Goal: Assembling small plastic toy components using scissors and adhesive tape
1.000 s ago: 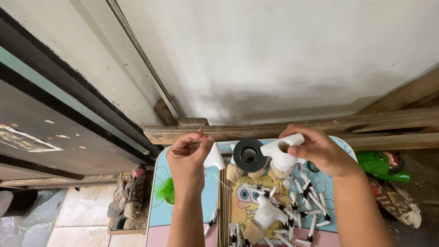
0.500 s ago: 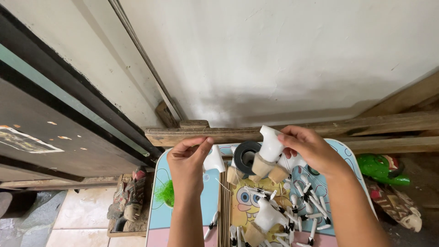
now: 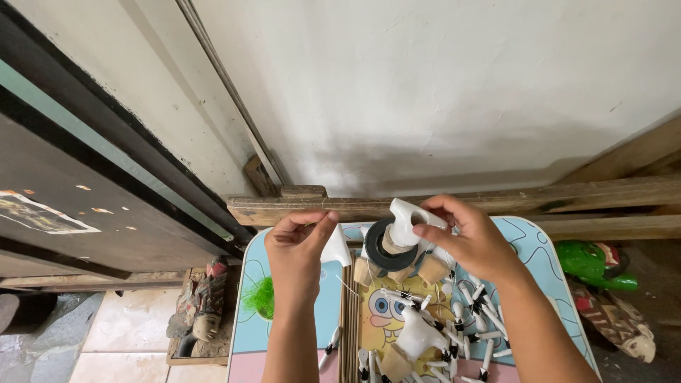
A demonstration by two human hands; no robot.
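White plaster wall (image 3: 440,85) fills the far half of the view, with a dark door (image 3: 78,213) on the left and a rough wooden beam (image 3: 567,195) running along its base. Below the beam stands a small table (image 3: 252,333) with a pale blue and pink cartoon-printed top.

On the right, the right hand (image 3: 472,237) holds a white plastic spray-head piece (image 3: 404,216) above the table's far edge, thumb and fingertips pinched around its nozzle end, the other fingers curled. On the left, the left hand (image 3: 298,252) is raised at about the same height, thumb and forefinger pressed together; whether anything thin sits between them I cannot tell. Between the 2 hands, a white cone-shaped piece (image 3: 335,247) shows just beside the left hand.

Under the spray head sits a black roll of tape (image 3: 379,248). Near it, many small white-and-black parts (image 3: 475,312) lie scattered over the table's right half. A tuft of green fibre (image 3: 259,298) lies on the table's left side. A green plastic toy (image 3: 592,262) lies on the floor to the right, worn shoes (image 3: 202,305) to the left.
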